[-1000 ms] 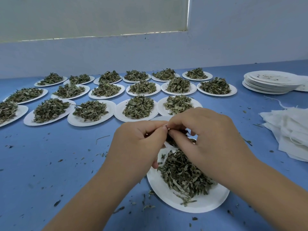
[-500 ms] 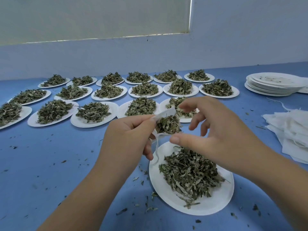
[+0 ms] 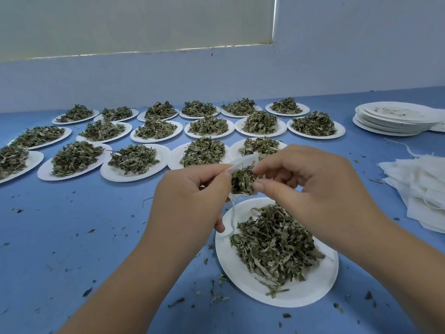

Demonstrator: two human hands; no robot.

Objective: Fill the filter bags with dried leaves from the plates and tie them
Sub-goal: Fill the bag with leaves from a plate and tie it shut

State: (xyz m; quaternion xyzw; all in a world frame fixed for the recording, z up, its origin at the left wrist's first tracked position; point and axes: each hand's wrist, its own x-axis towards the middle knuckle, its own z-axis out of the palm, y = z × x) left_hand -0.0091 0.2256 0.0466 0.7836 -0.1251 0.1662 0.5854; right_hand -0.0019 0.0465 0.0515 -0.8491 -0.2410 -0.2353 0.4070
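Left hand (image 3: 190, 196) and right hand (image 3: 320, 189) are bare up the forearms, with nails seemingly trimmed short.

- Bench (image 3: 72, 237): plain blue, speckled with dark leaf flecks.
- Plates (image 3: 320, 289): plain white.
- Dried leaves (image 3: 272, 242): mottled dull green.
- Filter bags (image 3: 419, 184), right edge: white.

There is just one camera, and it is sitting on the person's head, looking forward and down over the blue table (image 3: 72, 237). It is looking from very near at the left hand (image 3: 190, 196), the right hand (image 3: 320, 189) and the filter bag (image 3: 243, 162) between them, with both arms running off the bottom edge. Because it is seeing wide, it is also catching the rows of plates (image 3: 134, 178) farther off and the wall (image 3: 216, 75) at the very back
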